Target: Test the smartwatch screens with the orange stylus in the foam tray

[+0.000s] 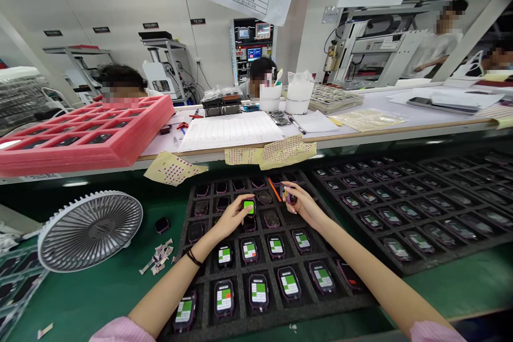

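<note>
The left grip [230, 219] is closed on a green-lit smartwatch [249, 206] in the black foam tray [208, 278]; the right grip [298, 200] pinches a second watch [289, 196] above it. Lower rows show lit watches [258, 292]; upper-row watches [222, 187] are dark.

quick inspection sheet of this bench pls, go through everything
surface: green mat under the trays, white bench behind
job's things: watches in a black foam tray, second tray to the right
clutter: paper scraps and loose watch near a fan, sticker sheets
grippers: left hand holds a green-screen watch, right hand holds a dark watch
cables: thin cables behind a far machine
surroundings: pink foam tray, co-worker standing at the far right
</note>
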